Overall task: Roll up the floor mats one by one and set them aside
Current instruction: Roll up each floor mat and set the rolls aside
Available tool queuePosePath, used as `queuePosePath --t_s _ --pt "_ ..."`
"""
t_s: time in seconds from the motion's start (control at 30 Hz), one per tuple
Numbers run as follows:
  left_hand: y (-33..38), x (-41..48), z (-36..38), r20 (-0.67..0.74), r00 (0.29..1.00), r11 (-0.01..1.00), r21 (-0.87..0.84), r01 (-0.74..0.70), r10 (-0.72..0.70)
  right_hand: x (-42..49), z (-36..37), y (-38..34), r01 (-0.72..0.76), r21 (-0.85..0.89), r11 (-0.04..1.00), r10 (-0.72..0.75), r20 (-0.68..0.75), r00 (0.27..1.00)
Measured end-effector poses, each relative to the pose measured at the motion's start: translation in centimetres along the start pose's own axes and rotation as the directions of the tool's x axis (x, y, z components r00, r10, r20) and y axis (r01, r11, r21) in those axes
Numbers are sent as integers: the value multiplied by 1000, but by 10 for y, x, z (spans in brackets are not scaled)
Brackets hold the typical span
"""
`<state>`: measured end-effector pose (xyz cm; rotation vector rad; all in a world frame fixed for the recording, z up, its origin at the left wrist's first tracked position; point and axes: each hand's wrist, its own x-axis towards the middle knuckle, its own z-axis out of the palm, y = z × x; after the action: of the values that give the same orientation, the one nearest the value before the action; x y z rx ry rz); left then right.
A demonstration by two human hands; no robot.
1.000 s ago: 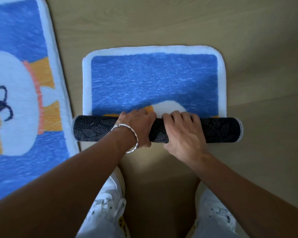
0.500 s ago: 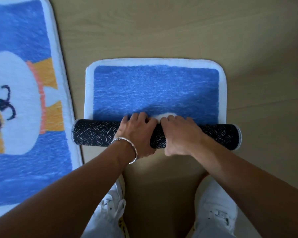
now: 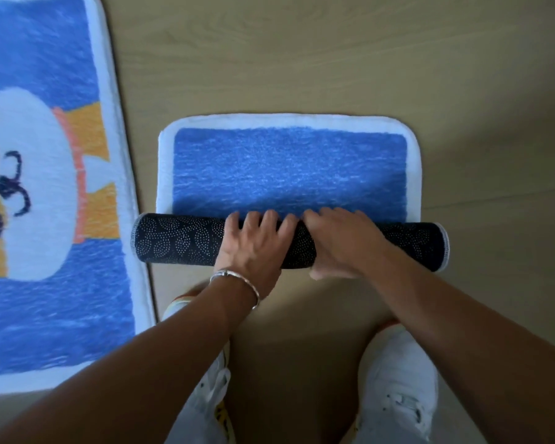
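Note:
A small blue floor mat (image 3: 289, 168) with a white border lies on the wooden floor in front of me. Its near part is wound into a dark roll (image 3: 177, 240) showing the dotted underside. My left hand (image 3: 253, 248), with a silver bracelet at the wrist, lies over the middle of the roll, its fingers curved over the top. My right hand (image 3: 343, 245) grips the roll just beside it, fingers over the far side and thumb at the near side. A strip of blue pile is still flat beyond the roll.
A larger blue mat (image 3: 45, 203) with a white and orange cartoon figure lies flat at the left, its edge close to the roll's left end. My white shoes (image 3: 398, 379) stand just behind the roll. Bare wooden floor (image 3: 302, 59) stretches ahead and to the right.
The roll has moved away from me over the mat and grown thicker. The orange and white patch near my fingers is now rolled in. Both hands stayed on the roll's middle.

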<state>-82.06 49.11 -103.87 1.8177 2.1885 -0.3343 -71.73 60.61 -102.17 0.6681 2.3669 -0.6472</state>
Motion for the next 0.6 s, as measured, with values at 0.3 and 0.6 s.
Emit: queuePosePath --t_s 0.3,0.6 --pt "-12 19 -16 173 982 993 -97 -60 76 -17 40 -4 -212 -184 960 97 -491 866" --pt "-24 27 -19 149 988 998 -55 -44 52 10 -17 13 -77 70 995 64 169 984"
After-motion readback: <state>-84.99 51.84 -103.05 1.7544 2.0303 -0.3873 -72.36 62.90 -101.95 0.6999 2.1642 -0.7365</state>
